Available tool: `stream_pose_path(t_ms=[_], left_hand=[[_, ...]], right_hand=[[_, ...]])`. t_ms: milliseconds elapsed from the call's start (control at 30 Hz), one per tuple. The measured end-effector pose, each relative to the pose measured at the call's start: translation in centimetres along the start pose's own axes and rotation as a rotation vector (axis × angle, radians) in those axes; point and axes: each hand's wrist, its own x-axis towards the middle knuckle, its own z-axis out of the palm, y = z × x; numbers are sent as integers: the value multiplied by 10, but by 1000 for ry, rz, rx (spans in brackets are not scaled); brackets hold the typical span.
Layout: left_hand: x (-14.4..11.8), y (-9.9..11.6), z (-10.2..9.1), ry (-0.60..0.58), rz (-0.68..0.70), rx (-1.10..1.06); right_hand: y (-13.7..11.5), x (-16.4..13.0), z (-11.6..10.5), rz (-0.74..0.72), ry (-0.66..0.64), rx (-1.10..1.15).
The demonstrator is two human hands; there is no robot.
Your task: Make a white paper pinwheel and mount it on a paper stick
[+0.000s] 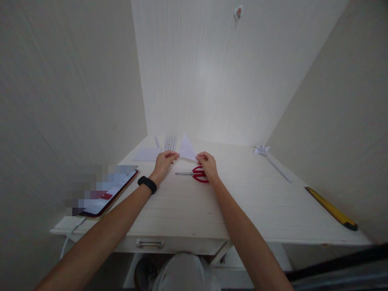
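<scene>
The phone (107, 194) near the desk's left edge has its screen blurred out. The right hand (207, 163) hides part of the red scissors' (197, 174) handles.

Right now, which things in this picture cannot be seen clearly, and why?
- Phone, head view: its screen is blurred out, so nothing on it can be read.
- Scissors: the right hand covers part of the red handles.
- Folded white paper: both the right hand and the left hand hide its lower corners.
- Small object on the wall: too small to identify.
</scene>
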Motion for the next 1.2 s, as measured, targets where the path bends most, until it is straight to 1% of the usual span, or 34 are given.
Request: stream_pose_path(t_ms=[200, 300, 500, 767, 933, 1200], left_hand=[[1, 1, -2, 36, -5, -5], [1, 1, -2, 34, -17, -18], [1, 1, -2, 19, -4, -5], [0, 3, -1, 16, -36, -30], [0, 4, -1, 19, -43, -37], [1, -1, -1, 13, -64, -50]], right_hand=[[3, 2, -1, 11, 3, -55], [2, 2, -1, 23, 8, -55], [-1, 0, -2, 0, 20, -86], [0, 1, -2, -20, 22, -105], [-4, -2, 0, -24, 22, -154], [-6, -3, -2, -49, 17, -154]])
